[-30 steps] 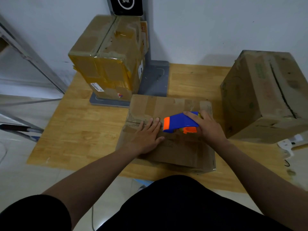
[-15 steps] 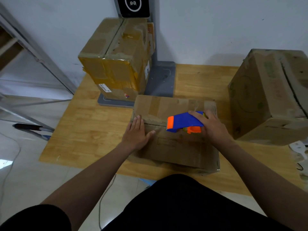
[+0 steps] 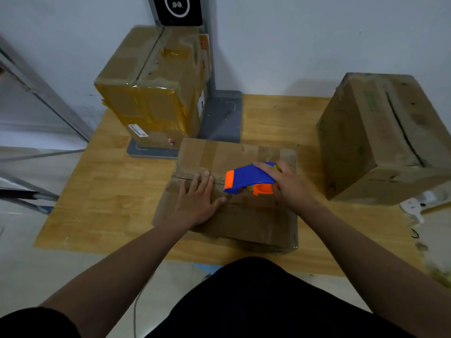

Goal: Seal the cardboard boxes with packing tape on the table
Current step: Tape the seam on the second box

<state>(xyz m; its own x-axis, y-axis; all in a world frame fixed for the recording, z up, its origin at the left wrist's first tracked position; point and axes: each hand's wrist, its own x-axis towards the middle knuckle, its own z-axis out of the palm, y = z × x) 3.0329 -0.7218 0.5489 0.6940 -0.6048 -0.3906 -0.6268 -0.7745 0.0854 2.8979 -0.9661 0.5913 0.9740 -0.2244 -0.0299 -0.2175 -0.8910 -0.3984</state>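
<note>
**Two hands, one seam: tape dispenser on a low carton**

Two bare forearms reach over the near edge of a wooden table (image 3: 105, 196) to a low cardboard box (image 3: 256, 223) lying close to the person. The left hand (image 3: 197, 203) lies flat on the box top, fingers straight and pressing beside the centre seam. Just to its right, the right hand (image 3: 290, 189) has its fingers curled round a blue-and-orange tape dispenser (image 3: 246, 179), whose orange nose sits on that seam and points at the left fingertips. Farther right, well apart, stands a taller brown box (image 3: 380, 142). At the back left, a box wrapped in yellowish tape (image 3: 151, 93) rests on a grey stand base (image 3: 222, 118) against the wall.
</note>
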